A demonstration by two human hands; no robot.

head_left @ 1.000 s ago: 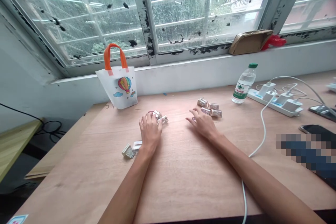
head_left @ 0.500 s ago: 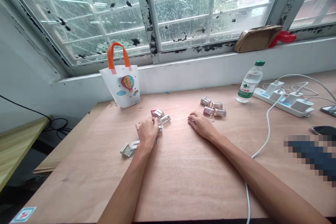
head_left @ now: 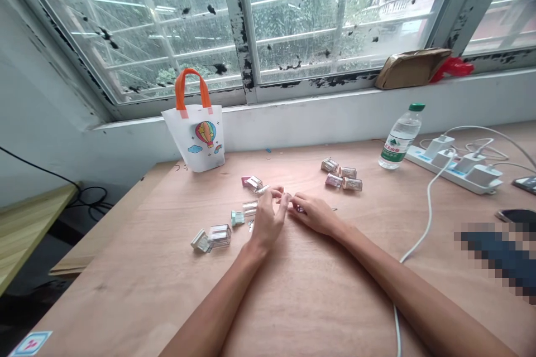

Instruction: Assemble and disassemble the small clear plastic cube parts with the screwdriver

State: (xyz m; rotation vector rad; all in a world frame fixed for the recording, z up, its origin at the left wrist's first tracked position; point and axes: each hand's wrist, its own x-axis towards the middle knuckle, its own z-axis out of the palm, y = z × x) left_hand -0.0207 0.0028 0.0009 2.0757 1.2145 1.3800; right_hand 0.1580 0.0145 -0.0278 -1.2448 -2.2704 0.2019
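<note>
At the far left of the work, a pale-lidded box (head_left: 202, 241) lies against a clear box (head_left: 220, 236) on the table (head_left: 293, 301). Just beyond them, a mint piece (head_left: 237, 218) and a second clear box (head_left: 250, 208) now show whole, since the left hand (head_left: 270, 216) has moved off them. Farther back sits a red piece (head_left: 245, 181) beside another small box (head_left: 254, 183).

The left hand has swung right, so its fingertips now come close to the right hand's, in front of the person; both seem to be working at one spot. Its thumb and fingers are drawn in narrow, but whether they pinch anything I cannot tell, as the fingers hide it.

The right hand (head_left: 312, 212) has shifted slightly nearer the person, fingers curled around a purple piece (head_left: 300, 209) that has travelled with it. Farther right, the four boxes (head_left: 334, 180) stay grouped, untouched.
</note>
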